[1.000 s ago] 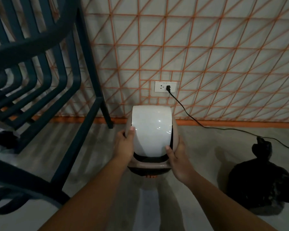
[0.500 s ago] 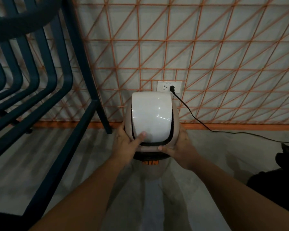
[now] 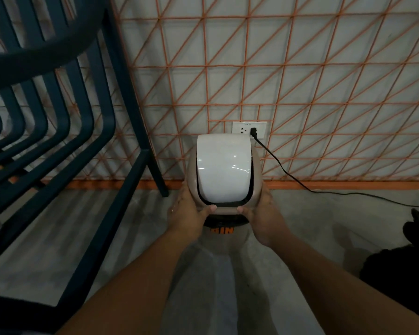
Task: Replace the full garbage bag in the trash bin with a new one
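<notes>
A small trash bin (image 3: pixel 221 240) stands on the floor against the wall, with orange letters on its front. Its beige lid frame (image 3: pixel 256 180) carries a white swing flap (image 3: pixel 223 169) and sits on top of the bin. A black bag edge (image 3: pixel 224 220) shows under the lid. My left hand (image 3: pixel 188 215) grips the lid's left side, thumb on the front rim. My right hand (image 3: pixel 264 217) grips the right side the same way. The full black garbage bag (image 3: pixel 402 264) lies on the floor at the right edge, tied at the top.
A dark blue slatted chair (image 3: pixel 58 141) fills the left side, one leg close to the bin. A wall socket (image 3: pixel 248 129) sits just behind the bin, and a black cable (image 3: pixel 300 184) runs from it along the floor to the right. The wall has orange lines.
Both hands have slid down from the flap's sides to the lid's front rim. The lid now sits lower and squarer on the bin. The view has shifted, pushing the black bag further right.
</notes>
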Demonstrator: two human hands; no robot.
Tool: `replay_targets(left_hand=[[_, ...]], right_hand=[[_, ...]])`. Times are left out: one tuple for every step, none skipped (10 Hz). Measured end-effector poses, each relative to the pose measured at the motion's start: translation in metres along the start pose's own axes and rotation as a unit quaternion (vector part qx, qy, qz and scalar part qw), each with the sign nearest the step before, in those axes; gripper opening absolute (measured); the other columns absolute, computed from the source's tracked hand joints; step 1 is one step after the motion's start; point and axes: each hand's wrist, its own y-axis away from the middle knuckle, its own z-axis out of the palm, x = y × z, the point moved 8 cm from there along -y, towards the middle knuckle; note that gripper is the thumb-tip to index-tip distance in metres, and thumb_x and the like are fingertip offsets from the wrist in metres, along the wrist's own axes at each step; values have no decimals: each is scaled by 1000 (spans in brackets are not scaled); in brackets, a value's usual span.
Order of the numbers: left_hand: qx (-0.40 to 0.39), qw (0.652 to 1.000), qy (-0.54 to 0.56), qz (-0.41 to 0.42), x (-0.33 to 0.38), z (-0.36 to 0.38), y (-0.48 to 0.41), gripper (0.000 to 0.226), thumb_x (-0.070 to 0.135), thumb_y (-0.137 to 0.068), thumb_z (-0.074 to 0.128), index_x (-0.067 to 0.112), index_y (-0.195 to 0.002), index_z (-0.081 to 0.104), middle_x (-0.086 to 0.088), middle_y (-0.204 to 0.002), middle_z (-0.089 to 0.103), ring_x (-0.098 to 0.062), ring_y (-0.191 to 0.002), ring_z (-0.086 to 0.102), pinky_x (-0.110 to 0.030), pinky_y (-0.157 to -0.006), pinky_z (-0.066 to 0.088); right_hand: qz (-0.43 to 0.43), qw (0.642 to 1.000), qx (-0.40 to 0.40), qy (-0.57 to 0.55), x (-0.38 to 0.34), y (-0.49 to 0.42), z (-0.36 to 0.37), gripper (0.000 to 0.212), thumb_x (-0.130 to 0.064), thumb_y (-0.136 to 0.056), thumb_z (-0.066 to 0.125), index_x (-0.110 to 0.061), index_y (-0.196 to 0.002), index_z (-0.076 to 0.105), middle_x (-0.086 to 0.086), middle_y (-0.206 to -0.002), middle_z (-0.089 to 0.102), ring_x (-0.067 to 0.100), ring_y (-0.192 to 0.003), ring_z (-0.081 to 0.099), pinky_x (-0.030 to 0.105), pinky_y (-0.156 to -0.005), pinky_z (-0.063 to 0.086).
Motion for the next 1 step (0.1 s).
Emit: replay_targets(left_hand=[[18, 993, -83, -81, 10, -8, 5, 77, 30, -86, 63, 24, -148, 19, -4, -153, 32, -28, -142, 27, -51, -114, 26]], right_hand=[[54, 996, -9, 67, 0, 10, -5, 86, -26, -88, 62, -19, -152, 6, 7, -156, 26, 29, -142, 29, 51, -112, 31]])
